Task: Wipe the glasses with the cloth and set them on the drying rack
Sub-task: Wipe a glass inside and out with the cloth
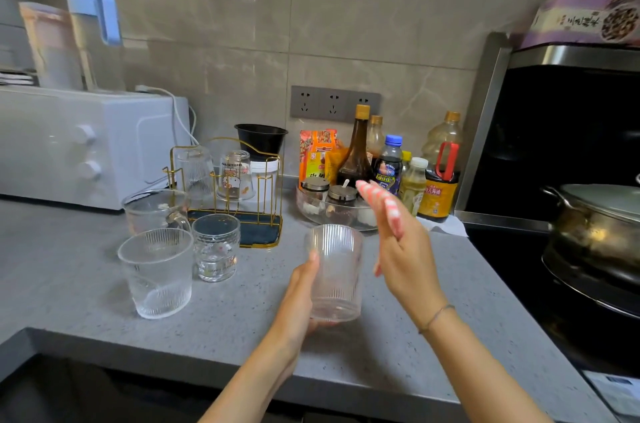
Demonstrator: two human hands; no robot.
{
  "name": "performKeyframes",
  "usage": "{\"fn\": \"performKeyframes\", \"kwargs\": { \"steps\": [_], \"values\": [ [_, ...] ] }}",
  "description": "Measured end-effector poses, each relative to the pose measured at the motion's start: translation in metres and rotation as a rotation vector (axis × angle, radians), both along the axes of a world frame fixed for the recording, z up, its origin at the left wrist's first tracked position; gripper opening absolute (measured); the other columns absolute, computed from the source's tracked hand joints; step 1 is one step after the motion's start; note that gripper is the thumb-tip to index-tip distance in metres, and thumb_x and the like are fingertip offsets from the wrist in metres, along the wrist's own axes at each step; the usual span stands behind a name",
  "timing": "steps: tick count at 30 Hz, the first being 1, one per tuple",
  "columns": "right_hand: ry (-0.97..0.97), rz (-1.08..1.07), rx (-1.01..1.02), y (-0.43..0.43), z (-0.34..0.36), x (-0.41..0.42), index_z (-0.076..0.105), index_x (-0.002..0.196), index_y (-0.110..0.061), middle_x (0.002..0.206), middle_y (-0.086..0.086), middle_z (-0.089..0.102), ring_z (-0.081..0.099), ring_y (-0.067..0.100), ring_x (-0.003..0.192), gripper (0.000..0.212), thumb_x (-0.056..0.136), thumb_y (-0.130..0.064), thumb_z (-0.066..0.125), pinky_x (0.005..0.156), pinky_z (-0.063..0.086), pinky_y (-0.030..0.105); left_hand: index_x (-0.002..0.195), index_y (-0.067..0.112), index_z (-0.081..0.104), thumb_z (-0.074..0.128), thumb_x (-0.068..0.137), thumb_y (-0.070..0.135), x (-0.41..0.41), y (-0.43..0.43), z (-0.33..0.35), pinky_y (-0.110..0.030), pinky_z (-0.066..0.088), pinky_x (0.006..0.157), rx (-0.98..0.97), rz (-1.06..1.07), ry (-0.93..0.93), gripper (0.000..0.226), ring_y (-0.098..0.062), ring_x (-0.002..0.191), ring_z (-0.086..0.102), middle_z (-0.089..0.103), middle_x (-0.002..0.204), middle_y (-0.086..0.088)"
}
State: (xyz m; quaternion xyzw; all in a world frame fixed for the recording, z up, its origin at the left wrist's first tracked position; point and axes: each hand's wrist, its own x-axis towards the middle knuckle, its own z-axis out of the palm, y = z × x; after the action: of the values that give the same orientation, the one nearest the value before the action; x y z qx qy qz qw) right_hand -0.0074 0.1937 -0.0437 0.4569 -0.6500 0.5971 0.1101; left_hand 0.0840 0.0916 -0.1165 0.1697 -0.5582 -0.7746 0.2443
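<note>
**Two glasses racked, one in hand, three waiting**

L hand (301,294) grips a ribbed glass (334,272) round its lower half, upright, over the near part of the counter (69,284). R hand (398,242) is just beside it on the right, not touching, fingers straight & flat. Its fingertips are smeared pink/white w/ blur, so can't tell if it holds anything. No cloth plainly shows anywhere.

Progress, my judgement: approx a third done. The drying rack (259,235), gold wire w/ a dark tray, stands beyond & left of the L hand. Two glasses sit upside down on its pegs: a ribbed tumbler (195,170) and a printed glass (237,175). Left of the L hand three more stand upright on the counter: a handled mug (156,209), a wide ribbed glass (156,272) and a small printed glass (216,251). Those + the held one prob. remain to wipe & rack.

Surface: grey speckled stone. Room: small kitchen w/ a grey tiled wall and sockets (334,104) beyond the hands. A white oven (86,145) is far left, condiment bottles (388,163) are beyond the R hand, and a lidded steel pot (595,222) on a dark hob is to its right
</note>
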Motion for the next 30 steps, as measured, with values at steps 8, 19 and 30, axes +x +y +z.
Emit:
{"fn": "performKeyframes", "kwargs": {
  "steps": [8, 19, 30],
  "values": [
    [0.366, 0.001, 0.268, 0.001, -0.033, 0.044, 0.031, 0.142, -0.046, 0.157, -0.025, 0.006, -0.008, 0.005, 0.147, 0.055, 0.090, -0.065, 0.032, 0.118, 0.006, 0.041, 0.116, 0.026, 0.063, 0.034, 0.102, 0.034, 0.015, 0.022, 0.018, -0.032, 0.054, 0.081, 0.072, 0.032, 0.123, 0.033, -0.012, 0.097, 0.070, 0.075, 0.105, 0.004],
    [0.354, 0.054, -0.069, 0.012, -0.052, 0.073, 0.052, 0.135, -0.027, 0.152, -0.009, 0.035, 0.019, 0.023, 0.146, 0.038, 0.100, -0.035, 0.040, 0.116, 0.023, 0.041, 0.133, 0.022, 0.055, 0.048, 0.078, 0.070, 0.023, 0.021, 0.046, -0.039, 0.053, 0.091, 0.157, 0.012, 0.183, 0.073, -0.024, 0.109, 0.067, 0.068, 0.122, -0.010],
    [0.141, 0.021, 0.007, 0.008, -0.001, 0.057, 0.033, 0.140, -0.052, 0.156, -0.027, 0.003, 0.006, 0.001, 0.146, 0.046, 0.094, -0.049, 0.034, 0.117, 0.023, 0.048, 0.137, 0.044, 0.044, 0.050, 0.076, 0.060, 0.031, 0.041, 0.045, -0.023, 0.056, 0.069, -0.007, 0.022, 0.315, 0.064, -0.011, 0.107, 0.067, 0.064, 0.128, 0.007]
  ]
}}
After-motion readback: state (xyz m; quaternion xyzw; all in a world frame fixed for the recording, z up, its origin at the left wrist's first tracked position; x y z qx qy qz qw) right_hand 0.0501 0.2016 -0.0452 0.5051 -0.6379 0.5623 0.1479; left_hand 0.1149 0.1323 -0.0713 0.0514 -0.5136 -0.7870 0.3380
